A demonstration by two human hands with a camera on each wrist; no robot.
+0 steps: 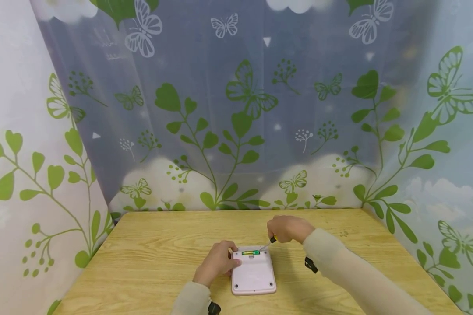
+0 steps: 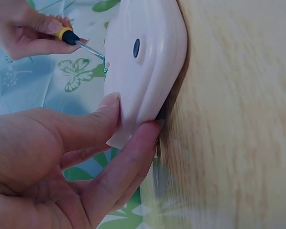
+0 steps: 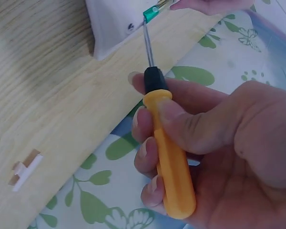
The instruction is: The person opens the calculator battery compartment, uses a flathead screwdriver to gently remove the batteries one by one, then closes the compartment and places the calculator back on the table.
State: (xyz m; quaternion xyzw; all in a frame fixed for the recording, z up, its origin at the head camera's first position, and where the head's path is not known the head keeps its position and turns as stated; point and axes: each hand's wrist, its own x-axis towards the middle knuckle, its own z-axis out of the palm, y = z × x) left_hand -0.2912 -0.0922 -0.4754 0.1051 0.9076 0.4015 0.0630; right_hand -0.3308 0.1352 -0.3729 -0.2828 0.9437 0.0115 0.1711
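A pale pink, flat device [image 1: 253, 275], perhaps a calculator, lies on the table with its back up, small dark feet or screws near its corners. Near its far edge a slot holds a green and gold battery [image 1: 250, 253]. My left hand [image 1: 217, 262] pinches the device's left side, thumb on top and fingers at the lower edge, as the left wrist view shows. With my right hand [image 1: 287, 228] I grip a screwdriver [image 3: 174, 167] by its yellow handle. Its metal tip meets the battery's right end in the right wrist view.
On the wooden table [image 1: 161, 245] a small white plastic piece [image 3: 26, 171] with tabs, possibly a cover, lies near the far edge. Behind the table hangs a curtain [image 1: 236, 144] with leaves and butterflies, and similar sheets flank both sides.
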